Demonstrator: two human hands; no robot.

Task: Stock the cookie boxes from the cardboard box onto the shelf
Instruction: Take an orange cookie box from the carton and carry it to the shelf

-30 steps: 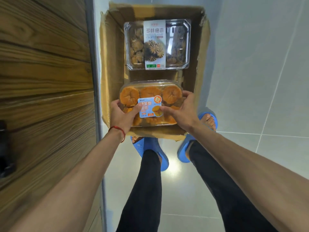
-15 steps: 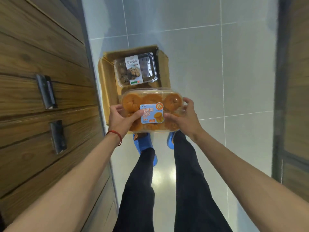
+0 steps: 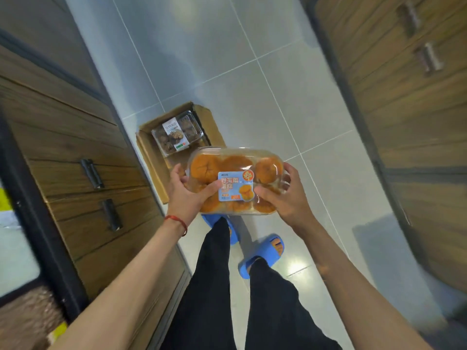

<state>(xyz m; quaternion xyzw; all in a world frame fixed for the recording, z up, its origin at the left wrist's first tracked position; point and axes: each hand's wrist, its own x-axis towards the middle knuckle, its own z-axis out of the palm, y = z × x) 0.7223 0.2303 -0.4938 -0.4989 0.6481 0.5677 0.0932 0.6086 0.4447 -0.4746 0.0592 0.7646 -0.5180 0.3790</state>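
A clear plastic box of orange cakes (image 3: 235, 170) with a blue label is held up in front of me, well above the floor. My left hand (image 3: 185, 193) grips its left end, thumb on the lid. My right hand (image 3: 285, 195) grips its right end, thumb near the label. Below and behind it, the open cardboard box (image 3: 151, 157) sits on the floor against the left cabinet. A clear box of dark cookies (image 3: 177, 133) with a white label lies in its far end.
Wooden drawers with dark handles (image 3: 92, 173) line the left side, and a dark frame with a glass panel (image 3: 17, 248) stands nearer me. More wooden cabinets (image 3: 414, 117) rise on the right. Grey tiled floor (image 3: 252, 72) runs between; my feet in blue slippers (image 3: 262, 256) stand under the held box.
Both hands have lifted the orange cake box out of the cardboard box and raised it. The view has risen and swung, so the cardboard box looks smaller and farther, and my right foot has stepped back.
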